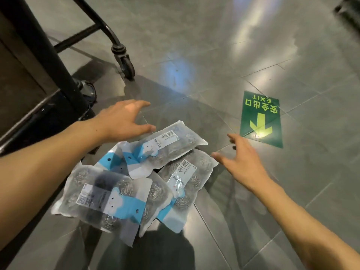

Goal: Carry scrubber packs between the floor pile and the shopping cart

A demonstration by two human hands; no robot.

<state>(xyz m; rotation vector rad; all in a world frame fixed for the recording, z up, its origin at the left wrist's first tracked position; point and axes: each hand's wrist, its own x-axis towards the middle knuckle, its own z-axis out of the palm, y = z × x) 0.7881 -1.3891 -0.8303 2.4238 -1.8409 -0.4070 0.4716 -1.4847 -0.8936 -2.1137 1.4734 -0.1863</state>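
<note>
Counting packs: four clear bags (134, 172) overlap in a heap on the grey floor (214, 55), each holding steel scouring balls.
Left hand (124, 119): fingers spread, holding nothing, above the heap's 11 o'clock edge.
Right hand (241, 158): likewise spread and empty, at 3 o'clock.
Exit sticker (262, 118): one, at 2 o'clock.
Cart wheels (126, 65): two, 11 o'clock.

Clear packets (136, 172) show silvery steel coils, with blue-and-white headers (little white clouds printed on). The floor sticker (262, 118) is green with a yellow-green arrow; grey tiles (214, 45), black cart frame (48, 55).
</note>
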